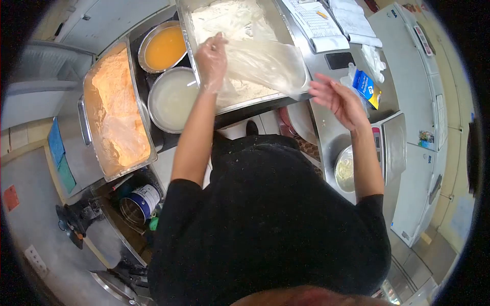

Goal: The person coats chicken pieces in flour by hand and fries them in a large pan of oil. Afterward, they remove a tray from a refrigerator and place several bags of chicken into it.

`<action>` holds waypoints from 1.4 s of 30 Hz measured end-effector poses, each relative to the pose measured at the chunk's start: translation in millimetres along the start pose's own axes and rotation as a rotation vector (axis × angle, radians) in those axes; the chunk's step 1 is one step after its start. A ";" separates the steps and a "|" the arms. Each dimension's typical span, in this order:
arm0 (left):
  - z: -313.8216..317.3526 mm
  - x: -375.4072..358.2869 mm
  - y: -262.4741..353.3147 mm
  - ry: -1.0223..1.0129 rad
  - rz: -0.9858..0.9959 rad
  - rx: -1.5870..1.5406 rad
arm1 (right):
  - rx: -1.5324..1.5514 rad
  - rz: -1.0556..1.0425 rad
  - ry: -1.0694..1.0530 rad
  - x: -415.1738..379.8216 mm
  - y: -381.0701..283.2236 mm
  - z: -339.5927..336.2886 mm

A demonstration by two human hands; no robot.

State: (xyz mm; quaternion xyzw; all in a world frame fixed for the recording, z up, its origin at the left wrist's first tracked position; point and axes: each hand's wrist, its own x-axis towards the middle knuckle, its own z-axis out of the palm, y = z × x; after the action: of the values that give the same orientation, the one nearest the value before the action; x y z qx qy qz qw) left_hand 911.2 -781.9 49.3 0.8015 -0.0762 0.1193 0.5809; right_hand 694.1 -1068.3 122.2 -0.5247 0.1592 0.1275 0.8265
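My left hand (212, 64), which looks covered in thin clear plastic, is raised over the near left part of a metal tray (190, 38) of white flour (224, 18). Its fingers are bent together at the edge of a clear plastic sheet (270, 64), which stretches across the flour to the tray's right rim. Just past that rim, my right hand (339, 102) is held out bare, palm up, with its fingers apart and nothing in them. A blue and yellow box (367, 89) with clear plastic sticking out lies near the right hand.
At left are a long pan of orange-coated food (120, 107), a bowl of orange liquid (163, 48) and a bowl of cloudy liquid (173, 99). Papers (319, 25), a phone (339, 60), a scale (393, 143) and a small bowl (345, 171) are on the right counter.
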 end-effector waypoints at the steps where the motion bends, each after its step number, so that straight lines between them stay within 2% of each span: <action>1: -5.5 9.4 -7.4 -0.051 0.006 0.107 | -0.007 0.006 -0.007 6.2 2.7 0.8; 3: -3.9 25.3 -17.7 -0.098 0.090 0.394 | -0.813 -0.372 0.399 22.2 12.9 18.2; 5: 2.6 33.0 -22.6 -0.155 0.093 0.442 | -1.069 -0.684 0.283 37.8 14.6 80.3; 7: 4.8 34.0 -17.3 -0.221 0.100 0.486 | -1.431 -1.000 0.069 84.1 35.5 97.3; 8: 0.6 33.7 -9.1 -0.197 0.165 0.504 | -1.428 -0.997 0.077 99.4 39.9 93.4; 10: -16.3 35.7 7.8 -0.173 0.245 0.525 | -1.692 -0.181 -0.031 124.9 46.1 87.5; 11: -33.1 34.1 16.7 -0.122 0.215 0.328 | -1.581 -0.590 0.112 124.8 45.7 89.8; 12: -49.4 30.6 24.3 -0.065 0.179 0.135 | -1.580 -0.604 0.098 127.9 41.5 90.5; 13: -64.1 25.1 32.8 -0.181 -0.003 -0.187 | -1.297 -0.480 0.183 117.3 22.1 107.2; 14: -73.4 14.8 43.8 -0.165 -0.015 -0.176 | -1.013 -0.344 0.256 108.9 13.2 120.3; 15: -75.9 3.3 57.1 -0.233 -0.235 -0.504 | -0.858 -0.486 0.242 108.3 15.1 128.6; 16: -77.7 -6.8 65.8 -0.299 -0.445 -0.838 | -0.859 -0.486 0.227 111.3 15.2 137.8; 17: -80.9 -15.3 69.1 -0.290 -0.442 -0.837 | -0.700 -0.445 0.165 114.5 14.4 147.3; 19: -85.4 -29.7 75.3 -0.609 -0.666 -1.521 | -0.388 -0.310 0.074 121.5 12.2 154.4; 20: -88.2 -34.5 79.9 -0.614 -0.661 -1.517 | -0.386 -0.317 0.075 121.4 10.6 152.5; 22: -91.6 -42.6 86.3 -0.610 -0.722 -1.535 | -0.321 -0.193 -0.073 120.0 8.2 145.0; 24: -90.8 -47.1 88.0 -0.604 -0.718 -1.506 | -0.230 -0.190 -0.045 118.2 14.8 144.3; 27: -90.6 -49.3 94.5 -0.601 -0.756 -1.365 | -0.358 -0.232 -0.026 119.9 17.5 131.8; 29: -93.9 -53.5 99.7 -0.662 -0.662 -1.280 | -0.297 -0.339 0.053 119.7 17.2 124.5; 33: -96.2 -74.1 95.5 -0.796 -0.561 -1.143 | -0.119 -0.331 0.075 124.8 26.1 107.6; 34: -97.0 -76.2 95.3 -0.731 -0.690 -1.494 | -0.118 -0.332 0.075 118.1 26.1 109.6; 35: -97.4 -77.4 95.6 -0.640 -0.814 -1.844 | -0.048 -0.186 0.007 107.7 25.8 113.6; 36: -97.6 -78.2 98.3 -0.640 -0.815 -1.843 | 0.023 -0.039 -0.060 99.2 26.8 116.0; 37: -97.4 -79.0 102.5 -0.609 -0.786 -1.849 | -0.122 -0.039 -0.127 95.1 34.5 111.4; 38: -97.2 -80.7 104.5 -0.575 -0.759 -1.855 | -0.122 -0.035 -0.128 94.5 40.2 107.0; 40: -97.2 -81.2 101.2 -0.619 -0.726 -1.840 | -0.295 -0.141 -0.093 93.4 49.1 99.3; 42: -97.8 -81.6 102.3 -0.669 -0.692 -1.823 | -0.315 -0.170 -0.044 99.9 50.0 89.5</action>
State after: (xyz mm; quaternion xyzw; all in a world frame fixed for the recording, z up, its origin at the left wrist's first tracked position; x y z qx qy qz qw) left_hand 796.1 -722.4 148.9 0.0268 -0.0605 -0.3870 0.9197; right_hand 778.4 -961.8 76.9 -0.6563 0.0742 0.0918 0.7452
